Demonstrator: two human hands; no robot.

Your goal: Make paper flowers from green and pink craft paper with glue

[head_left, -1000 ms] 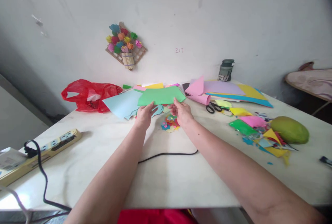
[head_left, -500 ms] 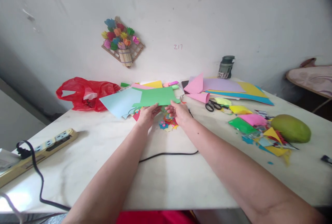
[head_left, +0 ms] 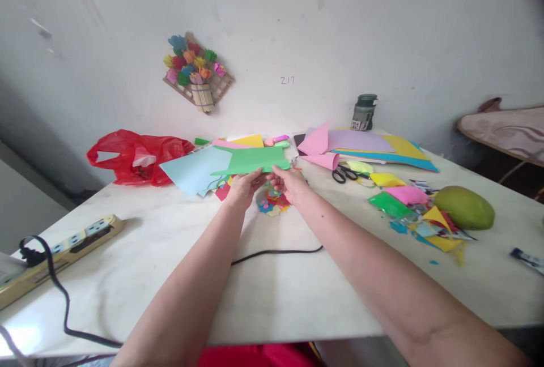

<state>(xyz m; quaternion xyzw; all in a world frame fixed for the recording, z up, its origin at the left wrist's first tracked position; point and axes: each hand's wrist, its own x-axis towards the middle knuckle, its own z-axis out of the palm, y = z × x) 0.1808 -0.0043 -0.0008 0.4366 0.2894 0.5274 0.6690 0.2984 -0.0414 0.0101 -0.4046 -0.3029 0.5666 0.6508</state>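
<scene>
Head cam, L hand (head_left: 245, 187) & R hand (head_left: 291, 182) pinching green paper (head_left: 257, 159) (nr edge), closer together than before

The left hand (head_left: 243, 189) and right hand (head_left: 294, 184) nearly meet. The right thumb (head_left: 278, 171) lies above its curled fingers (head_left: 276, 181); the left fingers (head_left: 255, 177) point inward, their exact bend hard to make out. Behind the fingers, the left forearm (head_left: 199, 268) and right forearm (head_left: 361, 268) spread apart.
</scene>
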